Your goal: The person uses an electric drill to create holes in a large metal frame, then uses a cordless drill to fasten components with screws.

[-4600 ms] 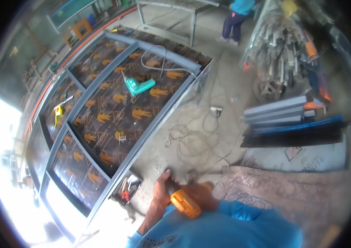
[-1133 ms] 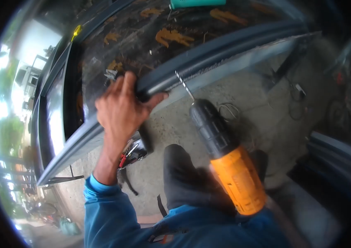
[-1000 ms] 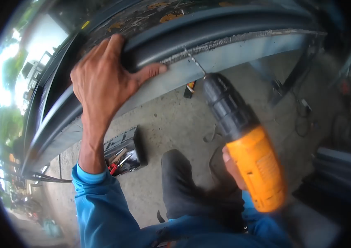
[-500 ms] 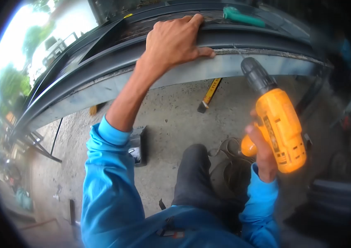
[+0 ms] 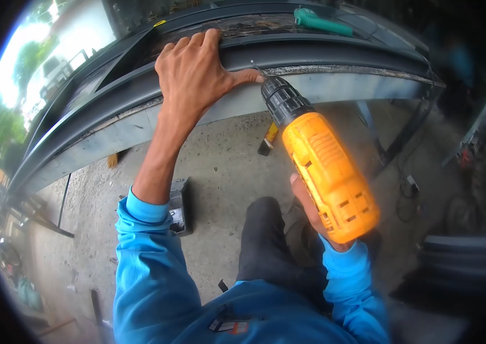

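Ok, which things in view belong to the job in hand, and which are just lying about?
Seemingly part of the job:
- yellow drill, held in the right hand
- dark frame, with the left hand on its edge

Apparently just lying about:
- green drill, beyond the frame's near edge
- toolbox, on the floor

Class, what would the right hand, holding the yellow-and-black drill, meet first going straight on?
Drill first, the right hand would probably meet the dark-grey metal bar beside the left thumb; depth unclear.
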A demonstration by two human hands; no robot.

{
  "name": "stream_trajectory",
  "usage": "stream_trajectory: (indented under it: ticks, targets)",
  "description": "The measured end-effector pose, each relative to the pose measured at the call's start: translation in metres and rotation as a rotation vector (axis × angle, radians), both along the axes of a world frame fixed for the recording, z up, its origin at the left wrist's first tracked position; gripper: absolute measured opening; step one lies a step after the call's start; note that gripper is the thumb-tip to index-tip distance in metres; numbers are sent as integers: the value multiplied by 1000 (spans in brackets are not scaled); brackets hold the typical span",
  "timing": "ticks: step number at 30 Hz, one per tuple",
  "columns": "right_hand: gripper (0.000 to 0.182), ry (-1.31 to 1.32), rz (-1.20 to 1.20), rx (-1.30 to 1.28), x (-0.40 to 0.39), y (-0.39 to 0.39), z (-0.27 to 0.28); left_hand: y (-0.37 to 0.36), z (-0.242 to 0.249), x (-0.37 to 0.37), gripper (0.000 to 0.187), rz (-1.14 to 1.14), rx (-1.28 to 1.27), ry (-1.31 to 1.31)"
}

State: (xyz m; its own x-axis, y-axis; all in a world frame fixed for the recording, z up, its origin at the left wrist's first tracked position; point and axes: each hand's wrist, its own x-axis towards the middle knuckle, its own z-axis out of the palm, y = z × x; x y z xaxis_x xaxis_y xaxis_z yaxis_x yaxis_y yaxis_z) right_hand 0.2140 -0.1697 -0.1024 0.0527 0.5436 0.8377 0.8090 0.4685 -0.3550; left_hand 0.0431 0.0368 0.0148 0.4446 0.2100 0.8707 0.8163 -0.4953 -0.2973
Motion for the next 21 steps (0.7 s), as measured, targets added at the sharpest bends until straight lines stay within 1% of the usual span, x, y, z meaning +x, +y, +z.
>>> stream_trajectory:
  ticks: [2,3,6,7,8,9,10,11,12,14,15,16,17,18,20,21]
  targets:
    - [29,-126,-1,146,-2,3,1,0,-3,0,88,12,-5,-20]
    - [29,-131,-9,135,-4,3,4,1,-3,-1,88,12,-1,-22]
    - [32,378,55,-222,-8,2,14,-1,-3,1,86,-3,-18,-34]
    - [33,431,69,-242,-8,3,16,-3,-2,1,87,29,-53,-35]
    - [33,422,64,-242,-9,3,20,-3,-1,1,87,65,-89,-38]
    - [34,490,69,-246,-12,0,23,0,-1,1,87,60,-95,-44]
    - [34,560,75,-251,-14,-1,26,3,-3,0,87,33,-47,-47]
    - [34,560,68,-258,-15,-2,27,5,-4,0,88,8,0,-47]
    - [38,541,100,-265,-16,-1,28,4,-4,1,88,6,-4,-48]
    - [46,505,162,-277,-17,-1,31,-4,1,2,89,79,-109,-32]
    - [50,484,195,-280,-16,1,33,-8,5,-1,89,77,-109,-33]
    - [54,462,228,-282,-16,3,35,-12,10,-5,88,71,-176,0]
    - [58,217,170,-159,-11,15,33,-12,13,-7,87,60,-245,37]
    - [59,110,77,-104,-12,17,32,-8,12,-9,87,52,-244,38]
    - [62,-136,2,-125,-8,12,54,-1,5,-10,86,-42,-135,-3]
    - [62,-147,-5,-128,-6,10,60,-1,5,-11,86,-49,-138,-14]
